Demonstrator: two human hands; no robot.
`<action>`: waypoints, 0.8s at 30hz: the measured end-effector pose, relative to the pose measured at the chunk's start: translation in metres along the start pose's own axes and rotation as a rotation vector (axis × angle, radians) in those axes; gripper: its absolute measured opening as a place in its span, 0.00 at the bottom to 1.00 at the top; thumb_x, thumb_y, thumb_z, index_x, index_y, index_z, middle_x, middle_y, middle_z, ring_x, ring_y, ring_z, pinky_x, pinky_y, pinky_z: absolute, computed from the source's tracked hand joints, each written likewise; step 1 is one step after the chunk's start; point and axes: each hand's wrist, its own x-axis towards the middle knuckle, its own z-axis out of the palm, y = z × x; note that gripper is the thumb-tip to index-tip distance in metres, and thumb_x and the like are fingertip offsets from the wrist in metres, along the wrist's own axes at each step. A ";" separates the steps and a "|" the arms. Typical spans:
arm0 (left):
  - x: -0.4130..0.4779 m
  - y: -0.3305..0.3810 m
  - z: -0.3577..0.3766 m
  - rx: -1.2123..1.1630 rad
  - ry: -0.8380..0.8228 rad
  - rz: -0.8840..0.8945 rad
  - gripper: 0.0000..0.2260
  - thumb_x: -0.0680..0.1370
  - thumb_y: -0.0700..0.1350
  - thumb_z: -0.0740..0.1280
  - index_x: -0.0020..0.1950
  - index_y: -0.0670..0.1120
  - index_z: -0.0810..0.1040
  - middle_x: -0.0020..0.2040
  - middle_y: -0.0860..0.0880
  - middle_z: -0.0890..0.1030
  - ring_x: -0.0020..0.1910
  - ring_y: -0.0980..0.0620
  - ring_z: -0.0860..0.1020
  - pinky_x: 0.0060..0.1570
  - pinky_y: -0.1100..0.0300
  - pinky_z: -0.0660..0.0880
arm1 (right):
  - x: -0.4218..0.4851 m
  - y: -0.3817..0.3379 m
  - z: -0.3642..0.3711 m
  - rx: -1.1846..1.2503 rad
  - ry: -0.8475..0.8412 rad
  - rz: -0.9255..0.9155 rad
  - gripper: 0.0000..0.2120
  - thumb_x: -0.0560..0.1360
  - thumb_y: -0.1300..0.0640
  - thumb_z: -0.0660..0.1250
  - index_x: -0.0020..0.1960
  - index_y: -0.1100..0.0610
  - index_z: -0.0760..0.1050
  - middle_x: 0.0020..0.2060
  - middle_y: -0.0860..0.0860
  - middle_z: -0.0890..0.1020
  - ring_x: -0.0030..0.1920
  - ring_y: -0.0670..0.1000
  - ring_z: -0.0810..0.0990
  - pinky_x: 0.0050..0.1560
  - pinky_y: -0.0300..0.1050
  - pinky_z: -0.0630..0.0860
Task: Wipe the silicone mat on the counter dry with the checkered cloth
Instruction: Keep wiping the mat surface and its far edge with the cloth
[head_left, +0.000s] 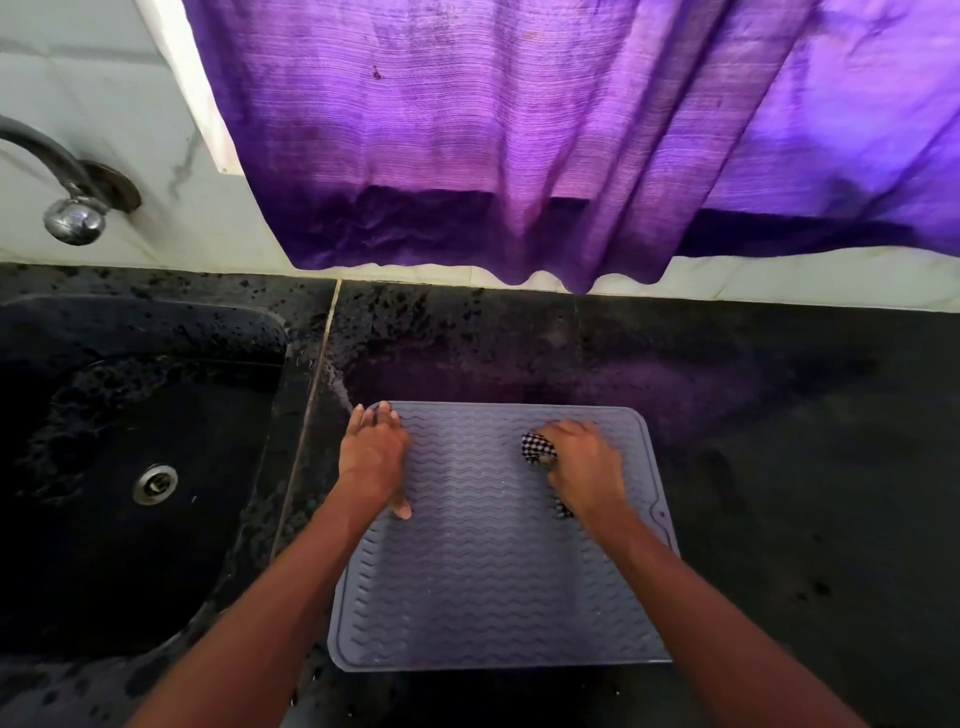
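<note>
Holds mat (488, 571) flat on desk (779, 415) w/ L hand (375, 457), fingers straight. Squeezes checkered cloth (537, 448) in R hand (584, 465), mat's far right. Could slip w/ hard push, or miss wet bits.

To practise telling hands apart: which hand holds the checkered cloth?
The right hand: its fingers are bunched round the checkered cloth on the silicone mat. The left hand lies flat on the mat's left edge, holding nothing.

left hand (371, 457) flat on mat (488, 571) | right hand (584, 462) grips checkered cloth (537, 447)
</note>
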 end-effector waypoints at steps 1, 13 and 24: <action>0.001 -0.001 0.001 -0.009 0.005 0.000 0.66 0.62 0.65 0.79 0.81 0.36 0.42 0.83 0.39 0.46 0.82 0.42 0.46 0.78 0.48 0.38 | 0.000 0.004 -0.002 0.000 0.009 0.004 0.25 0.64 0.62 0.74 0.59 0.46 0.78 0.54 0.45 0.80 0.58 0.53 0.74 0.53 0.52 0.78; -0.003 -0.022 0.015 -0.185 0.089 0.092 0.65 0.61 0.68 0.78 0.83 0.42 0.43 0.83 0.46 0.44 0.82 0.50 0.45 0.77 0.47 0.34 | -0.021 0.103 -0.045 -0.106 0.044 0.302 0.11 0.73 0.57 0.66 0.53 0.48 0.80 0.49 0.51 0.81 0.51 0.58 0.78 0.44 0.55 0.77; -0.022 -0.057 0.064 -0.365 0.327 0.220 0.71 0.48 0.89 0.43 0.83 0.48 0.46 0.81 0.56 0.38 0.81 0.51 0.38 0.75 0.52 0.28 | -0.010 0.011 -0.018 0.356 0.029 -0.088 0.15 0.64 0.55 0.80 0.48 0.54 0.81 0.43 0.49 0.84 0.46 0.49 0.81 0.50 0.42 0.73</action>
